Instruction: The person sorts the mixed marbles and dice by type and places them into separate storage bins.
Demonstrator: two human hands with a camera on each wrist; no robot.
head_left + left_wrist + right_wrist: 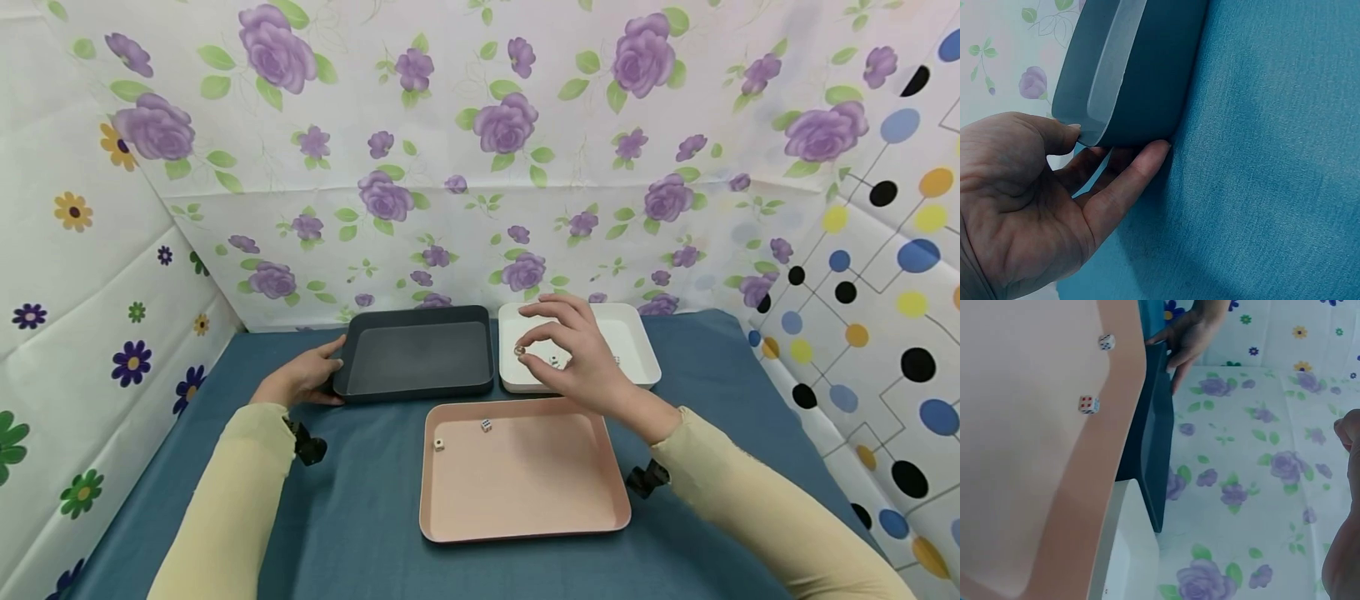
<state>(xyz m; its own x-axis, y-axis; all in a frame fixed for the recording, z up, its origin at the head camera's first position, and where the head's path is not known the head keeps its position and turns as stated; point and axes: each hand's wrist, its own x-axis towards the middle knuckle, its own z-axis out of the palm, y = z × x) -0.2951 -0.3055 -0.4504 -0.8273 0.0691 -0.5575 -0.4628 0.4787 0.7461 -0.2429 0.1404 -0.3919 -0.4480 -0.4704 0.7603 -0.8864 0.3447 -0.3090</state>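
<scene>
At the back left stands a dark grey tray [420,354], and my left hand [306,375] grips its left end. The left wrist view shows the thumb [1060,134] at the tray's rim and the fingers [1129,178] along the outer wall. My right hand [573,354] is raised over the white tray [637,350], pinching a small die [519,351] between thumb and fingertip. Part of the white tray is hidden behind this hand; a white die [554,361] shows inside it. Only an edge of the right hand [1347,487] enters the right wrist view.
In front lies a pink tray [525,475] with two dice, one die [486,425] near its back edge and another die [438,445] by the left side. A blue cloth [352,500] covers the table. Flowered sheets [450,167] hang behind it, a dotted one [892,292] at right.
</scene>
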